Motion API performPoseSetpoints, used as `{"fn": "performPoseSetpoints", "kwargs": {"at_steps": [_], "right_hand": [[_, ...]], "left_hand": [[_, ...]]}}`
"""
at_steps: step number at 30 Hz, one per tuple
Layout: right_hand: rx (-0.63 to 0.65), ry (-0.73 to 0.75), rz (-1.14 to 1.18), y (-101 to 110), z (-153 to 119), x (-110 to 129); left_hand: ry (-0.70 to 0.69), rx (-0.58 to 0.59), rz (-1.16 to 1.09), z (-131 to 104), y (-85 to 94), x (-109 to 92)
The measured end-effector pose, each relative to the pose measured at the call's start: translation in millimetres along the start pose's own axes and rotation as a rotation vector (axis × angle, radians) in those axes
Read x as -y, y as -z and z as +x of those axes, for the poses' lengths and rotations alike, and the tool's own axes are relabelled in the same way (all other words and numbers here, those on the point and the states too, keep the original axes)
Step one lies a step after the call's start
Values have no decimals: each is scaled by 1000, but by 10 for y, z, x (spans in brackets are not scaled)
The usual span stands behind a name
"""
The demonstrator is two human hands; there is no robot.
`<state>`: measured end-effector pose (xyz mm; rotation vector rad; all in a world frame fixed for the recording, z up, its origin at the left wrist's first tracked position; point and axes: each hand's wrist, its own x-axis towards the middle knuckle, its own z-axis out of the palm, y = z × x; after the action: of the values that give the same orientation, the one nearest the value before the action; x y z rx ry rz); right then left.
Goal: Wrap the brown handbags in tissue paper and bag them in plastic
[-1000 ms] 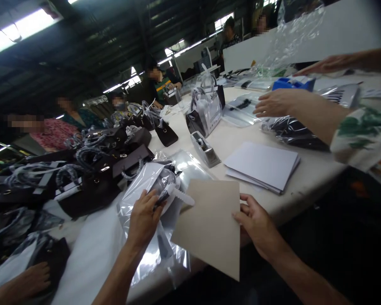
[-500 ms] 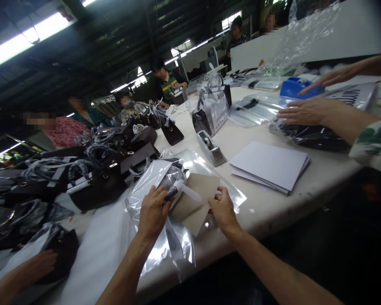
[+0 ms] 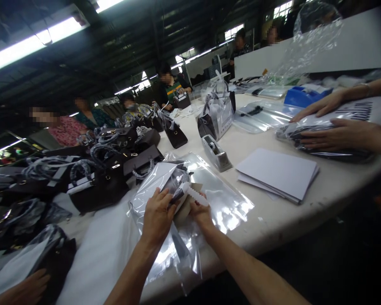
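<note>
At the near edge of the white table (image 3: 273, 220), the left hand (image 3: 157, 214) curls its fingers around the mouth of a clear plastic bag (image 3: 216, 199) and the wrapped handle (image 3: 193, 195) of the dark bag inside it. The right hand (image 3: 200, 212) sits just beside it, fingers bent and pressing a tan card (image 3: 184, 207) into the bag; only a narrow strip of the card shows between the two hands. The plastic bag lies flat and glossy, spreading past the table edge toward the person and reflecting the ceiling lights.

At the lower left, another person's hand (image 3: 28, 288) rests on a black bag in plastic. Just right of the work lies a stack of white sheets (image 3: 277, 171), and behind it stands a grey tape dispenser (image 3: 216, 153). To the left, a heap of dark handbags (image 3: 95, 169) with wrapped handles crowds the table. Farther right, a co-worker's two hands (image 3: 336, 133) lie flat on another bagged dark item. Beyond stand an upright bagged handbag (image 3: 217, 114) and a blue box (image 3: 305, 95), with seated people along the far side.
</note>
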<state>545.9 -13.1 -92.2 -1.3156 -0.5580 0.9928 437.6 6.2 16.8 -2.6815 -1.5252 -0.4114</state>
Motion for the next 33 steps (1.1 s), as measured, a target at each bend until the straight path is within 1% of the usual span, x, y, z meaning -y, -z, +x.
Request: {"fn": "performPoseSetpoints", "kwargs": {"at_steps": [2,5,6,7,8,9,11,12,14,16,18,19,21,23,24,25,26,27,29,31,33], "right_hand": [[-19,10,-46,229,-31,69],[-142,24,-144,643,-107,152],[-157,-8,-169,741,-133,165],[-136,-74,-177,800,-155,169],[-79,-163,-170,818,-173,164],[1,-257,-152,796,-184,152],[161,-398,-117,667,-184,114],[218,-433,-114,581,-173,95],[284,-429,-126,416,-132,71],[306,-351,-140,294,-76,80],[303,-208,-153,213,-21,125],[303,-130,-155,178,2,156],[308,4,-148,101,38,228],[319,90,-137,4,66,306],[327,119,-135,-49,80,351],[336,141,-140,-104,97,404],[349,159,-150,-159,118,468],[365,175,-165,-214,143,547],[399,206,-198,-324,207,766],[425,234,-223,-438,276,1077],[454,255,-240,-552,330,1473]], "left_hand": [[9,-4,-18,-5,16,11],[14,-15,-61,2,48,43],[11,-23,-75,10,61,58],[4,-33,-89,20,75,73],[-7,-48,-104,32,91,88],[-23,-65,-122,46,108,102],[-61,-91,-175,76,145,127],[-73,-96,-206,91,166,140],[-78,-95,-258,121,212,177],[-71,-88,-280,148,269,244],[-78,-55,-303,168,342,346],[-78,-21,-335,174,387,408],[-79,93,-437,181,491,538],[-69,208,-560,191,607,653],[-48,234,-614,205,666,701],[-16,232,-657,229,726,742],[29,200,-688,265,787,779],[80,143,-709,315,850,812],[167,3,-724,456,992,875],[228,-126,-729,628,1168,926],[277,-223,-736,794,1384,947]]}}
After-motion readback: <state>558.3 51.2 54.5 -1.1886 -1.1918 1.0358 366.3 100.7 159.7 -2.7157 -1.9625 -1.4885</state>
